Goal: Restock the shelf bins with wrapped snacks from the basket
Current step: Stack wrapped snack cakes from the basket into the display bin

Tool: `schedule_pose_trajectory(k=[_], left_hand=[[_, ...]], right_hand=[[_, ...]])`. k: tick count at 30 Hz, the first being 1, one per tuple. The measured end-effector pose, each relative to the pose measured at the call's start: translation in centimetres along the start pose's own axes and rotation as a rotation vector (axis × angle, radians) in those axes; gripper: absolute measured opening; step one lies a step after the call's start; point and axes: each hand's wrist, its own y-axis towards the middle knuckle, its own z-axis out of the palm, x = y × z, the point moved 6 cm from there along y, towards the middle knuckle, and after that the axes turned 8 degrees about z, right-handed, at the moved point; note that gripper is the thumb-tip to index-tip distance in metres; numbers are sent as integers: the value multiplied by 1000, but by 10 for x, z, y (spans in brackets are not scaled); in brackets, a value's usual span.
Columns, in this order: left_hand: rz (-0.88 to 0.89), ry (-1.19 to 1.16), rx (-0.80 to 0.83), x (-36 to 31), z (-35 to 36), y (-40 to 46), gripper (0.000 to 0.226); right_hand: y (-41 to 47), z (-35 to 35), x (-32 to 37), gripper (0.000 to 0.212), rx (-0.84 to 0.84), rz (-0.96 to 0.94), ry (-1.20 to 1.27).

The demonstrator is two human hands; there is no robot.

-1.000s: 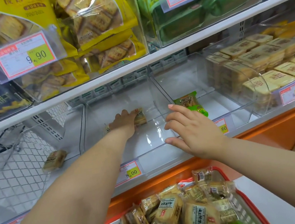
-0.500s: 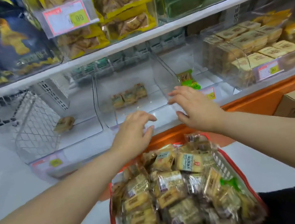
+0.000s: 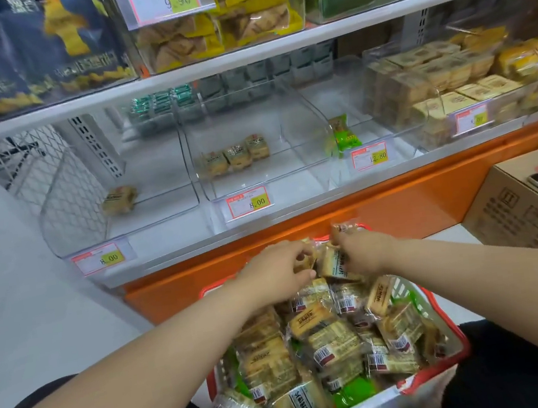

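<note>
At twelve o'clock of the basket (image 3: 456,355), wrapped snacks (image 3: 329,262) are being pinched by curled fingers of the left hand (image 3: 275,272) and right hand (image 3: 364,249). Slick wrappers are likely being gripped loosely; packets could be dropped before the middle bin (image 3: 307,167).

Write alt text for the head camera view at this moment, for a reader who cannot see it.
Both hands, left hand and right hand, reach into a red basket full of wrapped snacks, each gripping a snack at the far end. Above, the middle clear bin holds three snacks, the left bin one.
</note>
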Motion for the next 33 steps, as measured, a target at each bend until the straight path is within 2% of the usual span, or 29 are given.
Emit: schedule_pose_trajectory(k=[3,5,10,12,14,16,18,20,22,23,24,26,27,28,30,33], left_hand=[[-14,-53,-25,0,-6,1,48],[-19,-78,-46,0,-10,3,51],[-79,-189,-79,3,-17,13,65],[-99,-290,-72,3,-19,18,60],[-141,-465,-101,6,-23,21,45],[-239,-733,-189,12,-29,23,41],[-306,-1002,-276,12,-35,22,43],[-312,-1195,-312,8,-39,23,50],[-263,-1260,-298,3,-44,23,63],[-225,-1195,-288,2,-47,23,72],[-170,-1010,-288,3,-54,23,81],[-28,-450,-273,4,-72,25,98],[50,-253,-263,2,-79,25,102],[105,-151,-245,1,-83,27,103],[140,-93,-235,2,-89,30,99],[134,13,-310,5,-102,35,91]], right_hand=[[3,3,-4,46,-11,17,-39],[3,0,-4,43,11,12,1],[-6,-31,13,38,19,-186,183],[-14,-46,23,38,15,-267,246],[-21,-62,26,42,-40,-288,344],[-23,-76,19,53,-104,-188,542],[-23,-79,8,54,-34,-23,876],[-23,-73,9,29,174,42,1220],[-22,-74,12,12,204,33,1365],[-21,-77,12,12,164,26,1381],[-18,-81,10,14,123,17,1382],[-14,-89,7,19,82,-3,1380],[-13,-92,6,20,68,-4,1373],[-11,-95,6,21,50,-3,1359],[-9,-101,8,21,9,-21,1342],[-2,-117,12,18,-52,-93,1275]])
